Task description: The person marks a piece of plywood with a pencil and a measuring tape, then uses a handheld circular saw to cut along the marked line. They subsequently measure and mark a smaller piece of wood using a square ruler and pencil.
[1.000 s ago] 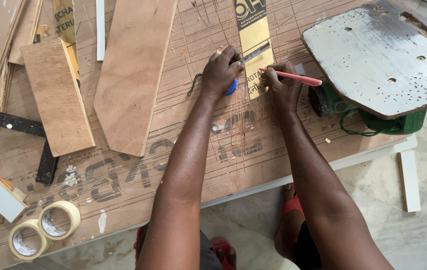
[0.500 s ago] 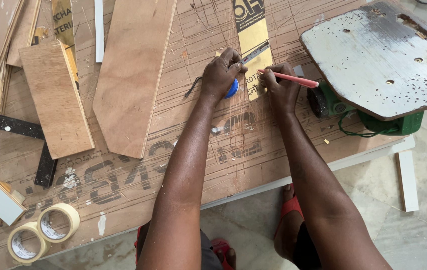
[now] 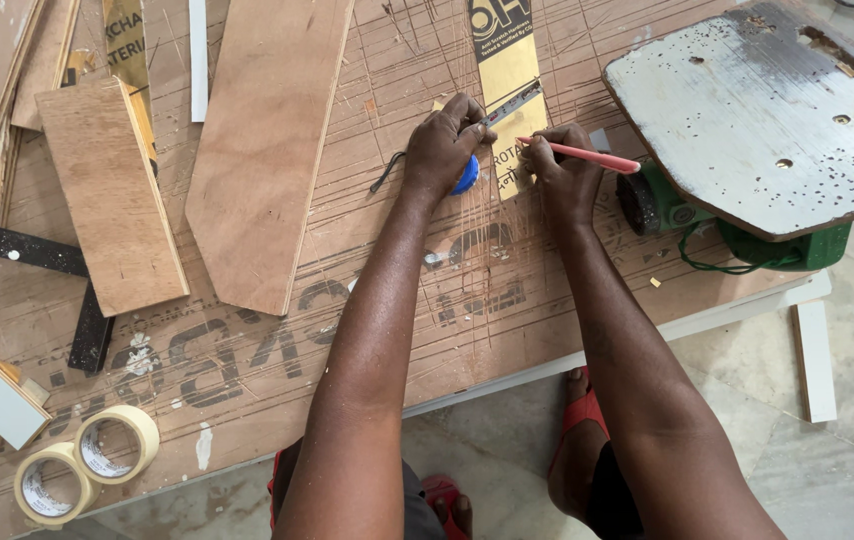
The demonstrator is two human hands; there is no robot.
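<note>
The scratched bench (image 3: 247,380) carries plywood offcuts, two tape rolls (image 3: 87,465) and a green power tool (image 3: 747,240) under a worn grey board. At its middle lies a yellow strip (image 3: 512,75) with a tape measure (image 3: 467,175) stretched across it. The left hand (image 3: 442,145) has its fingers clamped on the blue measure case; the right hand (image 3: 557,170) pinches a red pencil (image 3: 582,155), tip on the strip. Marking looks under way; no cut shows on the strip.

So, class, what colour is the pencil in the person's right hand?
Pinkish red. The pencil shows best in the head view, held in the right hand.
</note>
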